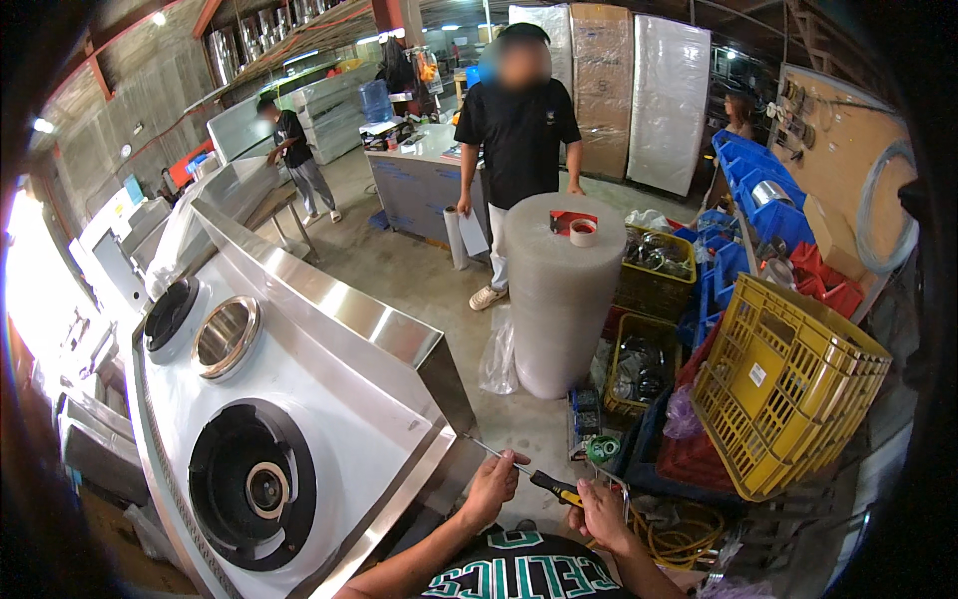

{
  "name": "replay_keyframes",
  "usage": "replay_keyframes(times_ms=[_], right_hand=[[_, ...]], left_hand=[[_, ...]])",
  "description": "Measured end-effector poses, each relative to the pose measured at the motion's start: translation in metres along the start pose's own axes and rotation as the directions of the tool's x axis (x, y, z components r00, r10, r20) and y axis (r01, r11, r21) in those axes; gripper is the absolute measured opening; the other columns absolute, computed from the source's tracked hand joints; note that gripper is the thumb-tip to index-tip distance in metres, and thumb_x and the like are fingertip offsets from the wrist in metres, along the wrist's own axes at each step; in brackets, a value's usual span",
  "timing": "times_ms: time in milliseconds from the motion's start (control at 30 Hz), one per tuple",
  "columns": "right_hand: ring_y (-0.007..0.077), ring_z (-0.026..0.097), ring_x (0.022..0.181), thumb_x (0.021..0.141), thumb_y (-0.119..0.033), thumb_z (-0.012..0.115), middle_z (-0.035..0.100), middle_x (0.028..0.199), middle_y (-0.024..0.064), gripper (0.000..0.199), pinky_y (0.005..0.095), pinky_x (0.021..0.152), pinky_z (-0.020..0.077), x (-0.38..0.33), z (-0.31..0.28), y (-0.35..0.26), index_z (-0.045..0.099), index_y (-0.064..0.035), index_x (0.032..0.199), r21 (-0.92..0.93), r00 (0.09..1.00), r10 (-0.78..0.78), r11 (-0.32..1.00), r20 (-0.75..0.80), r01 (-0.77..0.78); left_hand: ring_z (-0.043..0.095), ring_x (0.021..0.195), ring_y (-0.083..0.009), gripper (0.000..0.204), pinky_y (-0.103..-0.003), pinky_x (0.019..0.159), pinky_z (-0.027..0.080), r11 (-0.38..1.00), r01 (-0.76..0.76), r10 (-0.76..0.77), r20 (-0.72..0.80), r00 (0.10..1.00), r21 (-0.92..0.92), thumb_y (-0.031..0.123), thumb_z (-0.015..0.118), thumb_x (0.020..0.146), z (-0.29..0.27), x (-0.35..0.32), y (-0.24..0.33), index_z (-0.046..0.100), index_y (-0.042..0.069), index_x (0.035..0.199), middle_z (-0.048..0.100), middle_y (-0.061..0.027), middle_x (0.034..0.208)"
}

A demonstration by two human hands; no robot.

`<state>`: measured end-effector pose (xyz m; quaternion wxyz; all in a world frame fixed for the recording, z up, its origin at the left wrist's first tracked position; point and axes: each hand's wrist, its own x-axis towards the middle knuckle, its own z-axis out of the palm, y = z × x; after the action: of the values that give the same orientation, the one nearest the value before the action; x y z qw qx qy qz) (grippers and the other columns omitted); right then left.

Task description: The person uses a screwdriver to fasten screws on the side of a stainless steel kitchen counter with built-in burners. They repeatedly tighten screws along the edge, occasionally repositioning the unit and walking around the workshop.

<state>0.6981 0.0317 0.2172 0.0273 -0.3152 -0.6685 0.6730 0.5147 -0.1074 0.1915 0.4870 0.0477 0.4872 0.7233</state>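
A screwdriver (pixel 555 486) with a yellow and black handle points up and left, its thin shaft reaching the steel side of a stove unit (pixel 389 439). Whether the tip sits in a screw is too small to tell. My left hand (pixel 491 489) closes its fingers round the shaft near that side. At the handle's rear end my right hand (pixel 605 514) is wrapped, and a thin bent metal piece (pixel 621 479) shows beside its fingers. On the stove's top are a large black burner ring (pixel 213 479), a steel ring (pixel 227 337) and a smaller black burner (pixel 170 311).
A tall roll of bubble wrap (pixel 562 319) stands ahead, with a tape roll (pixel 583 233) on top. Behind it a person (pixel 519 130) holds white paper. Yellow crates (pixel 788 389), blue bins (pixel 758 180) and a yellow hose (pixel 689 544) crowd the right. Another person (pixel 291 145) stands far left.
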Motion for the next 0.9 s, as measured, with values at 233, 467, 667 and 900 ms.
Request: replay_keyframes(times_ms=[233, 467, 667, 900], right_hand=[[0.0213, 0.066, 0.079, 0.103, -0.029, 0.057, 0.062, 0.092, 0.0131, 0.029, 0.0338, 0.066, 0.0521, -0.013, 0.002, -0.007, 0.058, -0.0022, 0.115, -0.536, 0.757, -0.647, 0.673, -0.09, 0.51], [0.0117, 0.058, 0.057, 0.107, -0.036, 0.049, 0.065, 0.073, 0.0062, 0.039, 0.0282, 0.053, 0.0471, 0.01, -0.005, -0.004, 0.06, 0.0012, 0.107, 0.02, 0.988, 0.151, 0.988, -0.029, -0.151], [0.0183, 0.062, 0.06, 0.101, -0.034, 0.06, 0.065, 0.072, 0.0071, 0.036, 0.0343, 0.056, 0.0492, -0.004, 0.007, -0.019, 0.064, 0.0011, 0.108, -0.443, 0.728, -0.646, 0.736, -0.23, 0.513], [0.0153, 0.06, 0.059, 0.106, -0.041, 0.048, 0.06, 0.066, 0.0045, 0.044, 0.0316, 0.054, 0.0467, 0.001, 0.006, -0.006, 0.066, -0.0018, 0.098, -0.106, 0.995, -0.04, 0.994, -0.09, 0.031]], left_hand=[[0.026, 0.049, -0.0034, 0.043, -0.022, 0.045, 0.022, 0.994, -0.088, 0.091, -0.044, 0.995, 0.064, 0.038, 0.045, 0.109, 0.004, 0.0, 0.001, 0.06, -0.001, 0.102, 0.032, 0.0091, 0.062], [0.027, 0.049, -0.0033, 0.04, -0.022, 0.044, 0.023, 0.994, -0.037, 0.039, 0.019, 0.999, -0.1, 0.035, 0.046, 0.109, 0.006, -0.005, 0.005, 0.06, -0.002, 0.107, 0.032, 0.0086, 0.062], [0.028, 0.05, -0.0035, 0.035, -0.023, 0.045, 0.023, 0.997, -0.074, 0.075, -0.067, 0.995, 0.026, 0.033, 0.049, 0.108, 0.001, -0.005, 0.003, 0.061, -0.001, 0.105, 0.033, 0.0083, 0.062], [0.028, 0.05, -0.0034, 0.034, -0.023, 0.045, 0.022, 0.995, 0.018, -0.01, -0.085, 0.996, 0.094, 0.035, 0.051, 0.107, -0.005, -0.001, 0.0, 0.064, 0.003, 0.106, 0.034, 0.0086, 0.062]])
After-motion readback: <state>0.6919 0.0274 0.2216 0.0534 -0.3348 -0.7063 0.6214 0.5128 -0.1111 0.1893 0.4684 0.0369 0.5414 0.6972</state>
